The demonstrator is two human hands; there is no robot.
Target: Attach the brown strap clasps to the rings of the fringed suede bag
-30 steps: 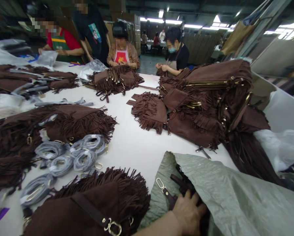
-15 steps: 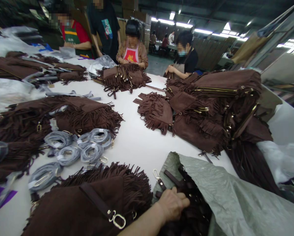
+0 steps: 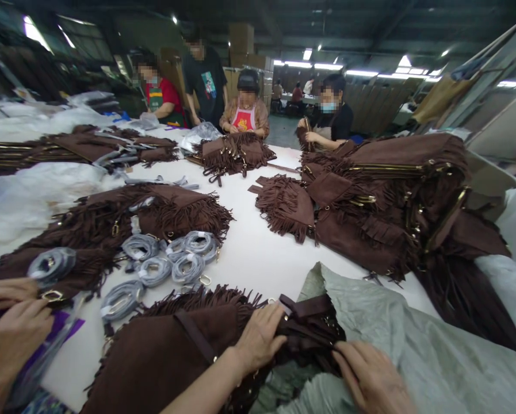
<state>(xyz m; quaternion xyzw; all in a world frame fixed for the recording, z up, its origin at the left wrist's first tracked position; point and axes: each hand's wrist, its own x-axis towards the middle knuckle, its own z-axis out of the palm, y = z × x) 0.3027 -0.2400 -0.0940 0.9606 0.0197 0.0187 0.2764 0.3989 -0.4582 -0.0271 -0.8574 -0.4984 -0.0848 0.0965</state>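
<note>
Left hand (image 3: 260,339) closed around a bundle of dark brown straps (image 3: 309,328), right hand (image 3: 367,376) gripping the same bundle from the other side. Straps held at the mouth of a grey-green bag (image 3: 413,351), just beside a fringed brown suede bag (image 3: 163,356) on the white tabletop (image 3: 258,259). Coiled grey straps (image 3: 171,261) nearby; another person's hands (image 3: 7,322) at far left.

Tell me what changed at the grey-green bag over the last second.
The left hand has drawn the bundle of dark brown leather straps further out of the grey-green woven sack. The right hand has come into view and grips the bundle too. A co-worker's hands now show at the left edge. The brown fringed suede bags and grey wrapped strap coils stayed put.
</note>
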